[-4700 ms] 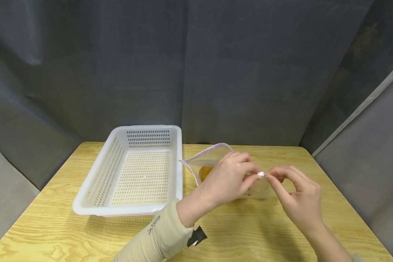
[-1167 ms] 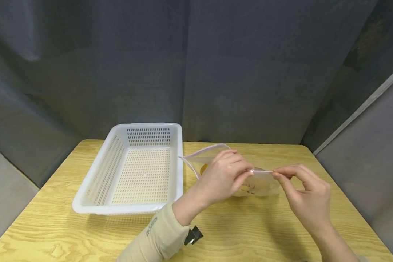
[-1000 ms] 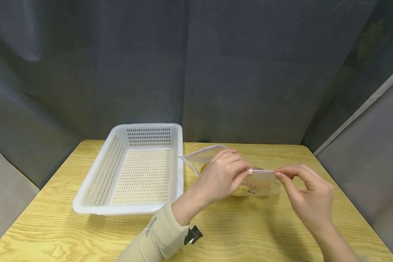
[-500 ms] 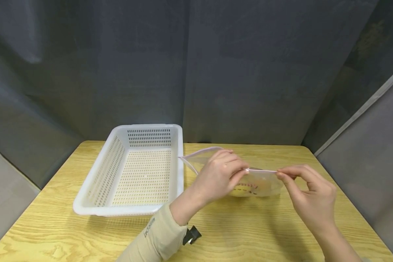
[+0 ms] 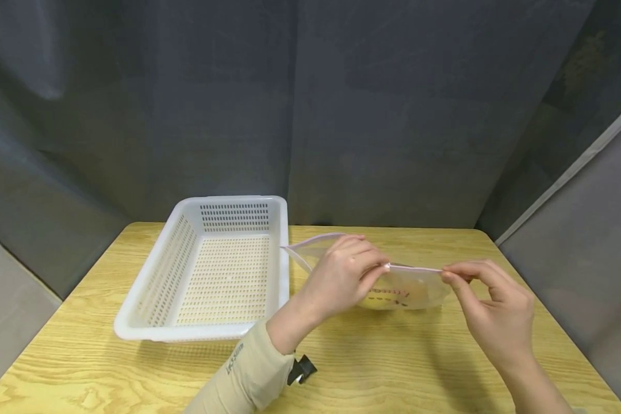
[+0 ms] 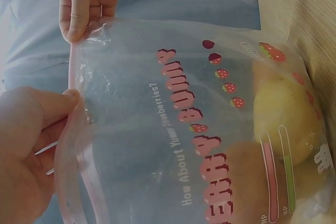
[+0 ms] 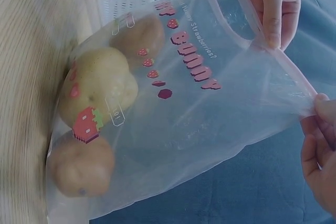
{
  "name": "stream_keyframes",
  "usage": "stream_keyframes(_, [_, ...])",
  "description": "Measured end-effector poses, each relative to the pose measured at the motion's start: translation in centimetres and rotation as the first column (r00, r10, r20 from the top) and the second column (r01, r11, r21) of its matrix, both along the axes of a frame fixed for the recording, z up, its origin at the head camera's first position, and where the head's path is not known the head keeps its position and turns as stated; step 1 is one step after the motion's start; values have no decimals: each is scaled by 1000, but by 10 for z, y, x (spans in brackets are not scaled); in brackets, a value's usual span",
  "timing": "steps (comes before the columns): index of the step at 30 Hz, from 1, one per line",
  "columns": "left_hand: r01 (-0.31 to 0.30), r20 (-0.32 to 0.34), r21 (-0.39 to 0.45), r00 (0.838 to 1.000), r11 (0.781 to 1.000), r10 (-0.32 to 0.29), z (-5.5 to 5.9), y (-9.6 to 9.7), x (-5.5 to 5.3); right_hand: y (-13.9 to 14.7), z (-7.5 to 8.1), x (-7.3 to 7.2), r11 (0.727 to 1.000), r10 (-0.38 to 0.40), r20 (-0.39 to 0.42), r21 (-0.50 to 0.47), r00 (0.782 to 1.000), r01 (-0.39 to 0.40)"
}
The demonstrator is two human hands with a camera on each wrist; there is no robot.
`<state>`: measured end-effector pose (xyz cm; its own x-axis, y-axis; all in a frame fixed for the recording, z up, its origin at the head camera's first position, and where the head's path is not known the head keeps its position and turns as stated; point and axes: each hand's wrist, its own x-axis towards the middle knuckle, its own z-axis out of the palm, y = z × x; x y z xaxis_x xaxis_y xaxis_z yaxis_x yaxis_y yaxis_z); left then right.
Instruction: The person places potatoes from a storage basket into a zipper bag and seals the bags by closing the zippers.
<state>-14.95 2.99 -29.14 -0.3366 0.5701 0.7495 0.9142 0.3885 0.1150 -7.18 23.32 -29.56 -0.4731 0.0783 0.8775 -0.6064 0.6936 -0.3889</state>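
Note:
A clear zip bag (image 5: 411, 284) with pink strawberry print stands on the wooden table. My left hand (image 5: 338, 273) pinches its pink zip edge, with a small whitish bit at the fingertips. At the right end of that edge, my right hand (image 5: 497, 305) pinches the corner between thumb and forefinger. Between the hands the edge runs straight and looks pressed together; left of my left hand the mouth gapes. Inside lie a yellow round fruit or vegetable (image 7: 97, 87) and brownish round ones (image 7: 81, 166), of a kind I cannot tell.
A white perforated plastic basket (image 5: 227, 282) stands left of the bag, whose open left tip reaches its rim. A black buckle or strap piece (image 5: 301, 370) shows beside the beige left sleeve (image 5: 248, 368). Dark curtains (image 5: 383, 115) hang behind the wooden table (image 5: 383, 356).
My left hand has slid leftward along the zip edge, and my right hand has shifted slightly right. The straight stretch between them has grown longer, and the gaping part shorter.

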Motion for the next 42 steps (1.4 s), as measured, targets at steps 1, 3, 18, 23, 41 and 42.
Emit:
stream_keyframes(1, [-2,-4,1,1000,1000,2,0,0,0,0,0,0,1000,-2,2,0,1000,2])
stream_keyframes(3, [-2,-7,4,1000,1000,2,0,-1,0,1,0,0,1000,-11,8,2,1000,11])
stream_keyframes(18, [-8,-13,56,1000,998,9,-1,-5,-5,5,3,2,998,-55,-1,-5,998,55])
stream_keyframes(23, [-18,-31,61,999,998,20,-1,-6,-6,5,4,2,998,-65,-7,-6,998,65])
stream_keyframes(41, [-7,-68,94,998,996,13,2,-10,-4,1,9,5,998,36,-19,-60,999,-37])
stream_keyframes(42, [-7,-65,98,998,995,14,2,-10,-5,0,10,6,996,58,-17,-74,998,-59])
